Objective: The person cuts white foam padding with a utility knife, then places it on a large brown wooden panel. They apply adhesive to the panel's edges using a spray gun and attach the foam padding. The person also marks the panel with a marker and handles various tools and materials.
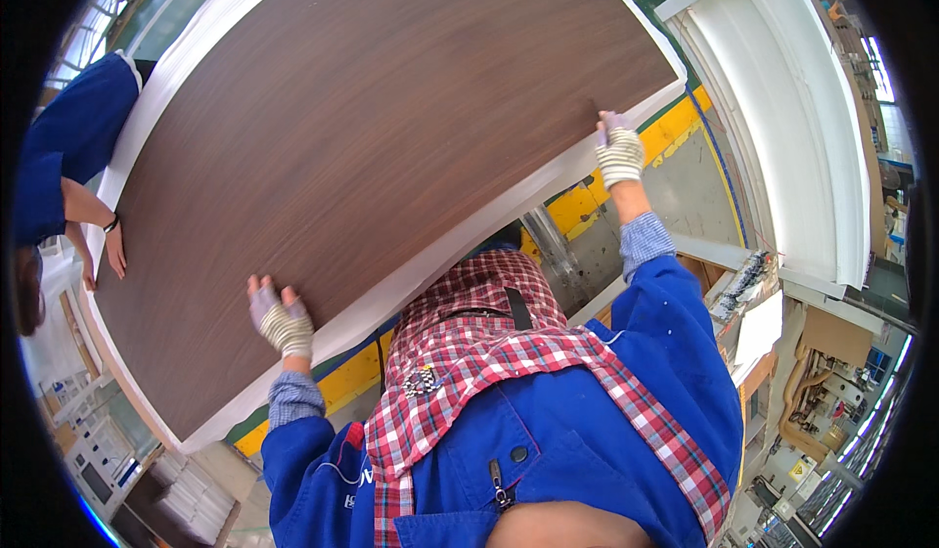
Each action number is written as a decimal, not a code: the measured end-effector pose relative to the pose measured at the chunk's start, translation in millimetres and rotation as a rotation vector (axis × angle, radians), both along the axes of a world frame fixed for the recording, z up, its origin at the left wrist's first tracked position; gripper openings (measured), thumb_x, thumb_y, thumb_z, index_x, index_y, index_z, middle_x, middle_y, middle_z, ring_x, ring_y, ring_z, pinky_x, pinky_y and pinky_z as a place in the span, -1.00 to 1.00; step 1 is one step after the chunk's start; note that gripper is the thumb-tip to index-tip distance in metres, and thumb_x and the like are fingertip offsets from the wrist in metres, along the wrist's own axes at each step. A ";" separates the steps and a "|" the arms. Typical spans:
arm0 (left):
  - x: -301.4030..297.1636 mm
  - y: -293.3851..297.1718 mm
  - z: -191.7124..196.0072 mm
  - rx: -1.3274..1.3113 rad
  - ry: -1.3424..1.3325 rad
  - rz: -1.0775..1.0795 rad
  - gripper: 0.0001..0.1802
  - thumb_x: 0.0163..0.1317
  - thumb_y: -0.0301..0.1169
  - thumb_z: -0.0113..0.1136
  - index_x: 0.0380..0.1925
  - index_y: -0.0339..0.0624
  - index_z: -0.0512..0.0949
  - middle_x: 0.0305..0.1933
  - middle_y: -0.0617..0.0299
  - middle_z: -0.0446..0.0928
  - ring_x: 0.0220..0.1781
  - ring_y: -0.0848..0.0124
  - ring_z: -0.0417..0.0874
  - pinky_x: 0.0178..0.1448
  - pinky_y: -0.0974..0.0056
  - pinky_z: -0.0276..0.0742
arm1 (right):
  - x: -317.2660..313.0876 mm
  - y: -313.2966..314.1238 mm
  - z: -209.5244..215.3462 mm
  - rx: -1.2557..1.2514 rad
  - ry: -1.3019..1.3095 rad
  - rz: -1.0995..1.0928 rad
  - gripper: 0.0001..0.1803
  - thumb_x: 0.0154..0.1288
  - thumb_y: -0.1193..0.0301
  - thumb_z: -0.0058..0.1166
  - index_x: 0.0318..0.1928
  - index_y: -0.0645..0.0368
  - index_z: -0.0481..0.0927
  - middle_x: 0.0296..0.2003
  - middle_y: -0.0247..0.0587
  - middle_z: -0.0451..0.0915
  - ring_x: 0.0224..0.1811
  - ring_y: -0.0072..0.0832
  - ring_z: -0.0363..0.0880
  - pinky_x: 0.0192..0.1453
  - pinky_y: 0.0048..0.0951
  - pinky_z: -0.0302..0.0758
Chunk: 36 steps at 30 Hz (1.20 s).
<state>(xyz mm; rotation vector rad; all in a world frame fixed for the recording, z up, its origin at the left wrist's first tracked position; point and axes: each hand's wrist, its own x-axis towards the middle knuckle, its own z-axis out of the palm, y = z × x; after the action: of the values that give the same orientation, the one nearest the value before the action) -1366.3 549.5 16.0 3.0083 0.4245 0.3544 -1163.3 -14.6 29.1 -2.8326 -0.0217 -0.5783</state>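
Observation:
A large dark-brown wood-grain panel [391,147] lies before me, with white sheeting [430,284] showing along its edges. My left hand [281,321], in a striped glove with bare fingertips, rests on the panel near its close edge. Its fingers are spread and lie flat. Wearing a matching glove, my right hand [619,153] is at the panel's right end, close to the border. Those fingers are drawn together; a small dark mark or thin item shows at their tips, too small to make out.
At the far left a co-worker in blue [83,128] has both hands on the panel's left end. A long white channel-shaped piece [792,128] stands at right. Below it is a wooden stand [748,318] with white paper. Yellow floor marking [675,128] runs under the panel.

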 end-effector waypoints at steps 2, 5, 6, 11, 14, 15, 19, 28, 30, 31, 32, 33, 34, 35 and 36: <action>-23.4 36.1 -5.9 0.029 0.009 0.195 -0.50 0.27 -0.17 -0.06 0.09 -0.30 0.40 0.30 -0.08 0.28 0.31 0.00 0.29 0.34 0.00 0.16 | -25.6 37.1 -4.9 0.036 -0.017 0.139 -0.82 0.22 0.45 -0.05 -0.20 0.18 0.55 -0.31 -0.02 0.57 -0.21 -0.07 0.53 -0.09 -0.17 0.49; -40.3 58.3 -17.3 0.033 -0.003 0.272 -0.47 0.31 -0.10 -0.11 0.13 -0.26 0.39 0.34 -0.03 0.23 0.35 0.08 0.25 0.37 0.02 0.11 | -90.3 149.9 -8.0 0.121 0.154 0.341 -0.84 0.18 0.47 -0.10 -0.26 0.20 0.53 -0.37 0.01 0.55 -0.26 -0.06 0.53 -0.14 -0.17 0.50; -40.7 59.5 -20.8 0.046 0.019 0.290 -0.46 0.32 -0.09 -0.12 0.13 -0.26 0.39 0.35 -0.02 0.22 0.36 0.08 0.24 0.38 0.01 0.10 | -109.3 191.3 -7.3 0.167 0.207 0.429 -0.85 0.15 0.48 -0.11 -0.29 0.20 0.51 -0.40 0.01 0.53 -0.29 -0.06 0.53 -0.18 -0.17 0.51; -37.5 60.3 -21.4 0.019 0.029 0.304 -0.42 0.33 -0.02 -0.17 0.15 -0.22 0.38 0.36 -0.01 0.21 0.38 0.07 0.21 0.39 -0.01 0.07 | -166.2 303.7 3.4 0.257 0.200 0.851 -0.75 0.13 0.52 -0.08 -0.16 0.22 0.53 -0.36 -0.03 0.57 -0.30 -0.13 0.58 -0.24 -0.22 0.57; -37.3 61.2 -17.7 0.023 0.015 0.280 -0.42 0.32 -0.01 -0.16 0.14 -0.22 0.38 0.36 -0.01 0.21 0.38 0.07 0.21 0.39 -0.03 0.08 | -131.6 259.4 1.0 0.169 0.235 0.665 -0.81 0.13 0.49 -0.03 -0.23 0.19 0.58 -0.35 -0.03 0.60 -0.24 -0.15 0.59 -0.14 -0.21 0.56; -38.3 61.8 -17.0 0.028 0.029 0.289 -0.42 0.32 0.00 -0.16 0.14 -0.21 0.38 0.37 -0.01 0.20 0.38 0.07 0.21 0.39 -0.03 0.08 | -115.7 228.3 1.8 0.207 0.122 0.504 -0.85 0.15 0.47 -0.02 -0.28 0.17 0.59 -0.34 -0.02 0.60 -0.25 -0.12 0.57 -0.12 -0.18 0.52; -40.4 59.4 -15.2 0.073 0.032 0.282 -0.42 0.31 0.00 -0.12 0.16 -0.18 0.36 0.36 -0.03 0.21 0.39 0.05 0.19 0.38 -0.10 0.06 | -65.2 122.3 10.6 0.081 0.049 -0.096 -0.77 0.23 0.43 -0.08 -0.13 0.20 0.55 -0.27 0.03 0.55 -0.19 -0.06 0.53 -0.09 -0.16 0.49; -44.4 62.6 -17.0 -0.067 0.054 0.295 -0.38 0.34 0.09 -0.28 0.21 -0.09 0.32 0.41 -0.01 0.11 0.44 0.05 0.07 0.44 -0.09 -0.09 | -199.9 350.1 -22.8 0.183 0.031 0.426 -0.87 0.11 0.51 -0.07 -0.31 0.21 0.51 -0.45 -0.04 0.51 -0.36 -0.12 0.52 -0.24 -0.23 0.51; -48.7 67.0 -20.2 -0.139 -0.043 0.261 -0.43 0.34 0.01 -0.22 0.19 -0.11 0.33 0.37 -0.02 0.17 0.42 0.03 0.11 0.42 -0.09 -0.03 | -237.5 425.7 -13.0 0.293 0.175 0.504 -0.76 0.11 0.49 -0.08 -0.18 0.23 0.51 -0.38 -0.03 0.53 -0.33 -0.13 0.53 -0.23 -0.23 0.52; -52.7 72.5 -21.8 -0.154 -0.122 0.218 -0.47 0.35 -0.05 -0.18 0.18 -0.14 0.34 0.34 -0.04 0.21 0.39 0.01 0.16 0.40 -0.07 0.03 | -252.4 453.5 -7.0 0.251 0.209 0.566 -0.76 0.12 0.48 -0.09 -0.18 0.22 0.51 -0.31 -0.02 0.55 -0.30 -0.14 0.56 -0.23 -0.22 0.53; -56.3 81.7 -23.3 -0.280 -0.188 0.183 -0.46 0.34 -0.05 -0.18 0.15 -0.18 0.36 0.33 -0.08 0.21 0.37 -0.01 0.18 0.39 -0.07 0.07 | -264.3 474.7 -2.5 0.298 0.214 0.594 -0.78 0.13 0.48 -0.09 -0.20 0.22 0.53 -0.27 -0.03 0.56 -0.28 -0.15 0.57 -0.21 -0.21 0.55; -67.7 97.8 -23.1 -0.377 -0.264 0.130 -0.46 0.33 -0.05 -0.17 0.13 -0.22 0.38 0.32 -0.12 0.22 0.36 -0.04 0.21 0.37 -0.06 0.10 | -274.7 487.9 1.7 0.295 0.257 0.670 -0.79 0.12 0.49 -0.07 -0.22 0.24 0.54 -0.29 -0.01 0.57 -0.26 -0.15 0.58 -0.20 -0.20 0.56; -77.7 112.4 -22.6 -0.469 -0.331 0.076 -0.45 0.33 -0.05 -0.16 0.10 -0.26 0.39 0.31 -0.17 0.22 0.34 -0.06 0.23 0.36 -0.05 0.13 | -271.3 487.9 3.8 0.194 0.374 0.618 -0.79 0.12 0.49 -0.07 -0.22 0.23 0.55 -0.30 0.00 0.57 -0.26 -0.14 0.57 -0.18 -0.20 0.56; -93.6 136.8 -19.6 -0.411 -0.342 0.023 -0.48 0.30 -0.11 -0.11 0.07 -0.31 0.42 0.25 -0.24 0.28 0.27 -0.11 0.31 0.29 -0.02 0.25 | -263.3 480.5 3.8 0.091 0.497 0.584 -0.79 0.12 0.49 -0.07 -0.22 0.23 0.56 -0.32 0.01 0.58 -0.26 -0.12 0.57 -0.16 -0.19 0.55; -111.8 166.6 -15.3 -0.334 -0.269 0.054 -0.48 0.30 -0.11 -0.10 0.07 -0.31 0.42 0.25 -0.24 0.28 0.26 -0.12 0.32 0.29 -0.03 0.24 | -252.0 456.4 4.6 0.146 0.217 0.573 -0.80 0.13 0.47 -0.05 -0.23 0.21 0.57 -0.35 0.01 0.58 -0.26 -0.11 0.57 -0.13 -0.19 0.53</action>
<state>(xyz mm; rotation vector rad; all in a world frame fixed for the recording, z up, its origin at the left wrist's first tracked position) -1478.1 716.2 0.7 2.5847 0.4857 0.6151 -1415.2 441.8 33.8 -2.5504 -0.6909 -0.1372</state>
